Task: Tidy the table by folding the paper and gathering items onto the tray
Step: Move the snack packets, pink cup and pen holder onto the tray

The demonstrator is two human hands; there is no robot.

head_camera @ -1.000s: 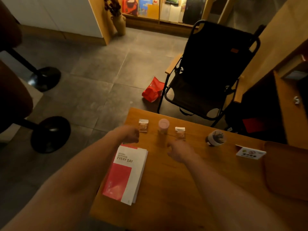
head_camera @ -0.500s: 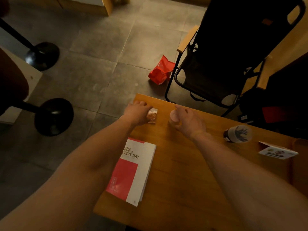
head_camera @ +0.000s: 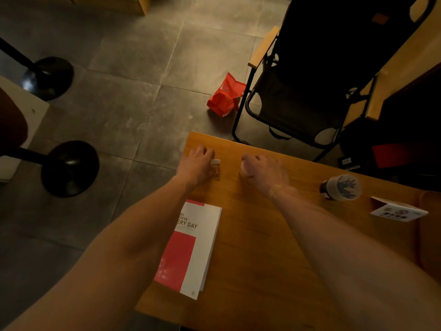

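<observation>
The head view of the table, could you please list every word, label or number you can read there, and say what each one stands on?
"ERY DAY": on the red and white booklet; its start is hidden by the left forearm.
"RD" and "NESS": smaller lines above that, also cut off by the arm.
"A": at the booklet's red lower corner; the next character is unclear.
White card: icons and print too small to read.
Small packet by the left hand: print blurred.

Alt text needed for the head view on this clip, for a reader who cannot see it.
Seen from above, a person's left hand rests on a small packet while the right hand closes around a small pink-capped container near the wooden table's far edge. A red-and-white booklet, a lidded cup and a card also lie there.
</observation>
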